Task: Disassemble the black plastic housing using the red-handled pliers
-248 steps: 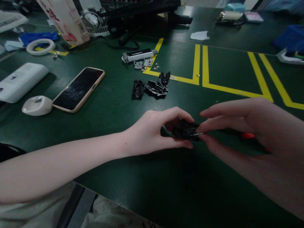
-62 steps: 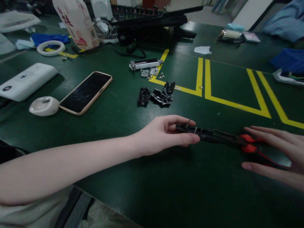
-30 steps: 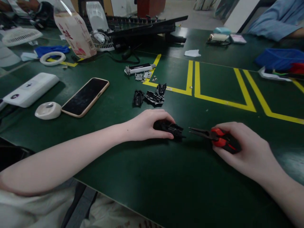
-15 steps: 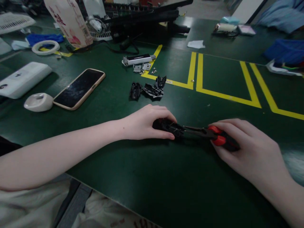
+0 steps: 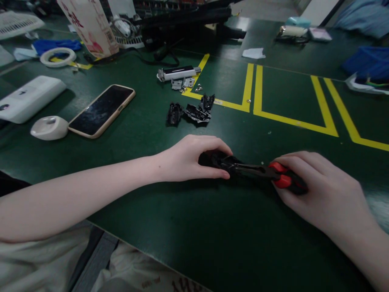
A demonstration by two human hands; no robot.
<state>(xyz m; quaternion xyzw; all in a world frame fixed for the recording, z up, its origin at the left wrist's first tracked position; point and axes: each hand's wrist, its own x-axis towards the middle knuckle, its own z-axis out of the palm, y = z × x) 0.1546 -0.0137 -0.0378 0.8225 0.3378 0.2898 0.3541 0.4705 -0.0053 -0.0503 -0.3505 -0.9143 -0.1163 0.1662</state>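
Note:
My left hand (image 5: 197, 158) is closed around a black plastic part (image 5: 217, 159), thumb on the near side and fingers on the far side. In my right hand (image 5: 319, 182) are long-nosed pliers (image 5: 281, 175) with red and black handles. Their jaws point left and meet the right end of the black part; whether they grip it cannot be made out. Beyond my left hand lie broken black plastic pieces (image 5: 197, 113). Behind those are a white and black cylindrical piece (image 5: 178, 73), small metal plates (image 5: 182, 83) and several tiny rings (image 5: 198, 87).
A phone (image 5: 103, 110), a white scoop-shaped piece (image 5: 49, 128) and a white box-like device (image 5: 33, 98) lie to the left. Farther back are a tape roll (image 5: 57, 57), a printed bag (image 5: 91, 28) and black equipment (image 5: 188, 26). Yellow tape (image 5: 294, 121) marks the green table (image 5: 194, 235).
The pliers' jaws have come closer together at the black part's end. My left hand and the part have shifted slightly right, and the view has tilted a little.

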